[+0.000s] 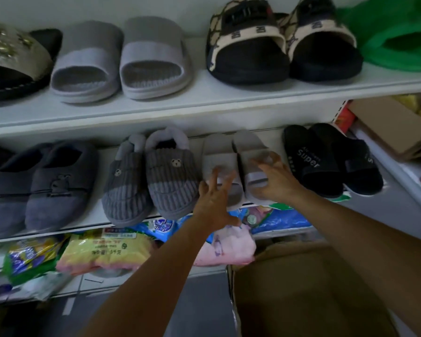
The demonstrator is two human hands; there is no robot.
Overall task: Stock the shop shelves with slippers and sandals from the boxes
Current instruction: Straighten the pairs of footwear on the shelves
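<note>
A pair of light grey slide slippers (231,156) lies on the middle shelf (175,127), between grey corduroy bear slippers (151,176) and black "Super" slides (326,159). My left hand (214,198) is spread with straight fingers touching the front of the left grey slide. My right hand (275,176) rests flat on the toe band of the right grey slide. An open cardboard box (301,288) stands below at the lower right, and its inside looks dark.
The top shelf (204,100) holds grey slides (122,62), beige-and-black sandals (282,42), a dark studded slipper (15,62) and a green bag (399,37). Dark blue closed slippers (39,183) sit at the middle left. Packaged goods (102,254) fill the shelf below. Another carton (394,125) stands at right.
</note>
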